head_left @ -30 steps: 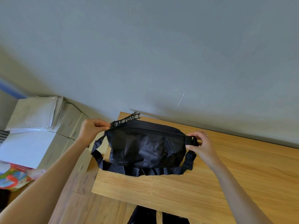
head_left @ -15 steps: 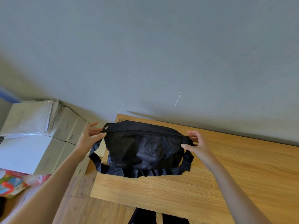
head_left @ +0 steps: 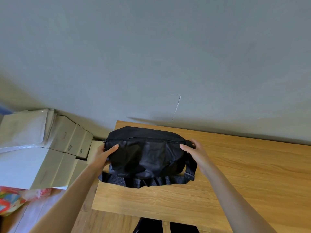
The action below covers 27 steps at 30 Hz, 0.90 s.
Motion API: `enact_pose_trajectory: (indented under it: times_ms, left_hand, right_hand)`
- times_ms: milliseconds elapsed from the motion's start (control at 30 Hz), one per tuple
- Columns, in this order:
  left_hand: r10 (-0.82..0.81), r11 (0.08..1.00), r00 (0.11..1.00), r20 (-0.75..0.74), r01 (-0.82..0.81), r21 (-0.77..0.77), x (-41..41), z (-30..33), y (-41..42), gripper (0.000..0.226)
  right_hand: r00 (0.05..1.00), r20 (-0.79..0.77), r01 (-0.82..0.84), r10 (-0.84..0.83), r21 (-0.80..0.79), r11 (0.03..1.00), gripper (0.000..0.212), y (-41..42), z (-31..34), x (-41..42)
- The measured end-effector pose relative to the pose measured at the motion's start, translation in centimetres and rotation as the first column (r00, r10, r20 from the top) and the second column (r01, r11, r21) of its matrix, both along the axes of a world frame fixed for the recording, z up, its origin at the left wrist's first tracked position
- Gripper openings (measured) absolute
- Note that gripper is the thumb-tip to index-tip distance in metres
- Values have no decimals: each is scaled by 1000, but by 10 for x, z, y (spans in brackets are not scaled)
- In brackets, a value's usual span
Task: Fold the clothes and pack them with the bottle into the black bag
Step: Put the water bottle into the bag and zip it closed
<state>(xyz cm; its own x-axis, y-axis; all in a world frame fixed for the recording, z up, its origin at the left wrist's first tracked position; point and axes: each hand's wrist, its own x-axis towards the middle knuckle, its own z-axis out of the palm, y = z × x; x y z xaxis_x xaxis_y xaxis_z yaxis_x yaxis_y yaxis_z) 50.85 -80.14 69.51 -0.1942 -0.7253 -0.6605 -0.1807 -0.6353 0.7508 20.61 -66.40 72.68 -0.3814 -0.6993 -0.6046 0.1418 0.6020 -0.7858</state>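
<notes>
The black bag (head_left: 146,153) lies on the wooden table (head_left: 235,174) near its left end, bulging, with its top zipper drawn closed. Its webbing strap (head_left: 151,180) bunches along the near side. My left hand (head_left: 101,156) grips the bag's left end, thumb on the front face. My right hand (head_left: 195,152) grips the right end beside the strap, thumb on the front. No clothes or bottle are visible.
A grey wall (head_left: 151,56) rises right behind the table. Cardboard boxes (head_left: 67,143) with flat packets on top stand on the floor to the left. A colourful wrapped item (head_left: 10,200) lies at the lower left.
My left hand let go of the zipper pull and took hold of the bag's left end. My right hand shifted onto the front of the right end.
</notes>
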Motion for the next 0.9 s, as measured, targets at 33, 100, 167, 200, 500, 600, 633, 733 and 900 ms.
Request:
enact_pose_trajectory:
  times_ms: [33,100,167,200,500,600,633,733,900]
  left_hand:
    - [4,1000,1000,9,-4,-18,-3,-1,-1,37]
    - [-1,998,1000,27,3,-63,-9,1,-1,40]
    - [-29,994,999,15,30,-108,-19,4,0,47]
    - [-48,991,999,0,47,-125,-24,5,0,53]
    - [-316,934,947,-61,299,-197,-94,13,15,72]
    - [-371,917,927,-59,355,-179,-125,16,28,71]
    - [-381,915,922,-67,366,-170,-135,16,32,70]
    - [-400,912,911,-101,384,-144,-170,15,42,72]
    - [-435,897,891,-129,417,-147,-233,14,61,71]
  right_hand:
    - [1000,-3,-6,6,-20,1000,25,1,-1,-2]
    - [1000,-5,-23,23,-49,999,28,6,-1,-7]
    - [1000,-13,-29,28,-70,997,23,12,-1,-14]
    - [999,-18,-31,29,-79,996,22,15,-1,-18]
    - [998,-30,49,-54,-127,991,18,55,1,-84]
    - [996,-39,72,-78,-133,988,18,72,2,-114]
    - [995,-42,82,-88,-135,987,18,79,1,-124]
    - [992,-53,105,-113,-136,985,20,98,0,-158]
    - [985,-44,157,-164,-131,979,17,126,2,-213]
